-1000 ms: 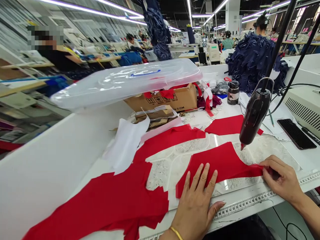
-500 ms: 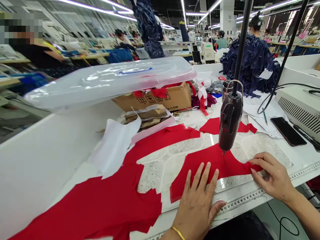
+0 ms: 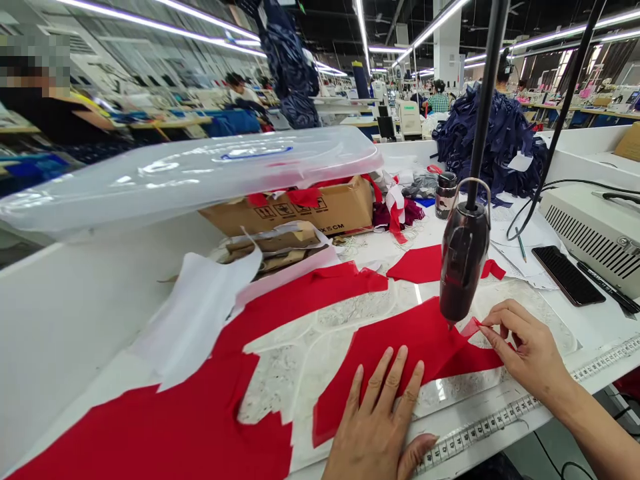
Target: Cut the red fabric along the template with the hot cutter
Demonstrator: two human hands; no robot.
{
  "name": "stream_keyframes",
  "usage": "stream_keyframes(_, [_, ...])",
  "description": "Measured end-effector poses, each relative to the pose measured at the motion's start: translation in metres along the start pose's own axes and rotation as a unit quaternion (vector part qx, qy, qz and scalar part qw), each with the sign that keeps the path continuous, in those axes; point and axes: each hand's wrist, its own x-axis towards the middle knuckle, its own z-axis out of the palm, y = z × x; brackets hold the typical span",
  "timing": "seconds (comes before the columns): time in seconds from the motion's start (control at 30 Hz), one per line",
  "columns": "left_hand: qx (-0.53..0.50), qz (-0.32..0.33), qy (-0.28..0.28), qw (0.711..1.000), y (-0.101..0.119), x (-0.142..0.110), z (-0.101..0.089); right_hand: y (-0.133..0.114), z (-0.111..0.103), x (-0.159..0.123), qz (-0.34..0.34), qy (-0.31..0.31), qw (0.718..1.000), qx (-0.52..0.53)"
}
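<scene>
The left hand [image 3: 381, 423] lies flat with its fingers spread apart, pressing on a red cut fabric panel [image 3: 395, 360]. The panel stretches from under that hand across to the right hand [image 3: 527, 350], whose thumb and forefinger [image 3: 493, 327] are together, pinching a narrow, thin red tip [image 3: 470, 327] of the fabric. Directly above the gap between the hands hangs a glossy dark-maroon nozzle tool [image 3: 464, 263] on a black pole [image 3: 485, 100], its tip just over the panel, close to the pinched fabric. The panel lies on a pale mottled pattern sheet [image 3: 525, 310] on a white table [image 3: 595, 333].

A white tape measure [image 3: 480, 427] runs along the table edge just below the right hand. Beyond both hands lies a smaller red fabric piece [image 3: 415, 264]. Left of the left hand spreads a large ragged red fabric sheet [image 3: 150, 427], with a white paper sheet [image 3: 195, 313] beside it. Farther ahead of the hands sit a brown cardboard box [image 3: 285, 210] under a clear plastic lid [image 3: 185, 180], and a black phone [image 3: 567, 275] lies to the far side of the right hand.
</scene>
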Motion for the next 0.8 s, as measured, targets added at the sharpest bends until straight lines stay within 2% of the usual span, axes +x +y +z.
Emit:
stream_keyframes(0.17, [0.012, 0.041, -0.016, 0.999, -0.009, -0.003, 0.002, 0.001, 0.009, 0.006, -0.006, 0.002, 0.999, 0.031])
stream_keyframes(0.37, [0.001, 0.04, -0.023, 0.999, -0.009, -0.004, 0.005, 0.003, 0.007, 0.007, -0.017, -0.01, 0.999, 0.04])
stream_keyframes(0.5, [-0.007, 0.042, -0.029, 0.999, -0.01, -0.002, 0.003, 0.005, -0.005, 0.004, -0.026, -0.021, 0.999, 0.036])
stream_keyframes(0.63, [-0.003, 0.042, -0.036, 0.998, -0.01, -0.002, 0.002, 0.014, -0.024, -0.007, -0.063, -0.047, 0.997, 0.018])
stream_keyframes(0.8, [-0.012, 0.014, 0.0, 1.0, -0.006, -0.005, 0.007, 0.034, -0.045, -0.03, -0.109, -0.086, 0.987, -0.078])
